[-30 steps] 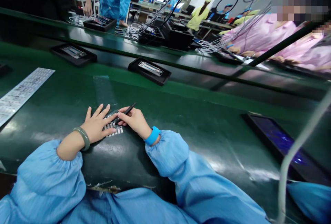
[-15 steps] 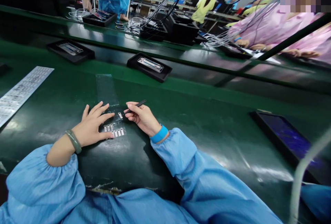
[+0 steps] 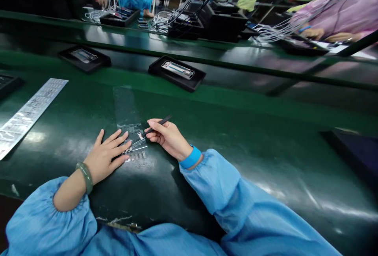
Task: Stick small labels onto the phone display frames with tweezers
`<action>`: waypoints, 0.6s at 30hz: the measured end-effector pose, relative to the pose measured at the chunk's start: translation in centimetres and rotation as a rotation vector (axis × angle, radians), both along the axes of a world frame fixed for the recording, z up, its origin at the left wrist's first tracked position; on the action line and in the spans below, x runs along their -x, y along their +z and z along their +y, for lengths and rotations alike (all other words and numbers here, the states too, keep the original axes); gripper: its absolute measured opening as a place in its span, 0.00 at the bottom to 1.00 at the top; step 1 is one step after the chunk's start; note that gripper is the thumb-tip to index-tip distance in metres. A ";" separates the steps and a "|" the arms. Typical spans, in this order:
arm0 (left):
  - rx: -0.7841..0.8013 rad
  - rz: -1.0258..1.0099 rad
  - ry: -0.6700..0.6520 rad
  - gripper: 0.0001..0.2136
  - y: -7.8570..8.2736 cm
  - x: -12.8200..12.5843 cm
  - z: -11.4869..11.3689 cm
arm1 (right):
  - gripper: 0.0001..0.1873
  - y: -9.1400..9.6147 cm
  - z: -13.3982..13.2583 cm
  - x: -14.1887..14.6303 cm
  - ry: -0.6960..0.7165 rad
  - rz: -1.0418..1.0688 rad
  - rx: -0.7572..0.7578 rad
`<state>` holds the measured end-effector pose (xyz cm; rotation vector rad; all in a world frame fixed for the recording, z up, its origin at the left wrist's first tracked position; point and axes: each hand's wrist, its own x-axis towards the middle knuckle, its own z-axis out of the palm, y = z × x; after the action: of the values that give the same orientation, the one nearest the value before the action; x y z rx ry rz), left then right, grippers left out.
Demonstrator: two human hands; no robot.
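Note:
Fingers spread, my left hand (image 3: 108,153) lies over the left side of a clear plastic film (image 3: 125,102) on the green work surface. Pinched in my right hand (image 3: 168,140) is a pair of black tweezers (image 3: 161,121), the tips pointing down and left. A small pale tab-shaped part (image 3: 140,135) sits at or just beside those tips; whether they grip it I cannot tell. Several similar small parts (image 3: 138,155) stand in a row on the film's near end, beside my left fingertips. Part of that row is hidden by my left hand and by glare.
A sheet of printed labels or parts (image 3: 32,110) lies at the left. Two black trays (image 3: 191,85) (image 3: 97,66), each with a metal-framed piece, stand beyond the film. A dark panel (image 3: 354,149) is at the right. Cables, boxes and co-workers are across the bench.
The view has shifted slightly, so the bench things sit differently. The film's near end now looks lifted or folded with a bright edge. Tweezers and small part remain together; my left hand stays spread.

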<state>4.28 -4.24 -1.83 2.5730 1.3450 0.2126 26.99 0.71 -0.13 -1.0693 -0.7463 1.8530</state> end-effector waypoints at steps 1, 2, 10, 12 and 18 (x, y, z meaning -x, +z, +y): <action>0.011 -0.018 0.004 0.18 0.1 0.0 0.1 | 0.06 0.0 0.0 0.0 0.003 -0.002 -0.006; 0.019 -0.030 0.008 0.18 0.1 -0.1 0.1 | 0.07 0.0 0.0 -0.1 0.006 -0.004 -0.019; 0.030 -0.023 0.062 0.18 0.6 -0.9 0.4 | 0.18 0.6 -1.9 0.3 0.447 -0.046 -0.261; 0.033 -0.038 0.082 0.18 0.6 -1.2 0.5 | 0.19 0.5 -2.2 0.5 0.584 -0.110 -0.282; 0.035 -0.079 0.121 0.16 0.7 -1.5 0.8 | 0.22 0.0 -1.8 0.9 0.754 -0.293 -0.304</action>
<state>5.76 -3.44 -1.18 2.4306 1.4624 0.3061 26.12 -1.10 -0.09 -0.9325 -1.7275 2.0950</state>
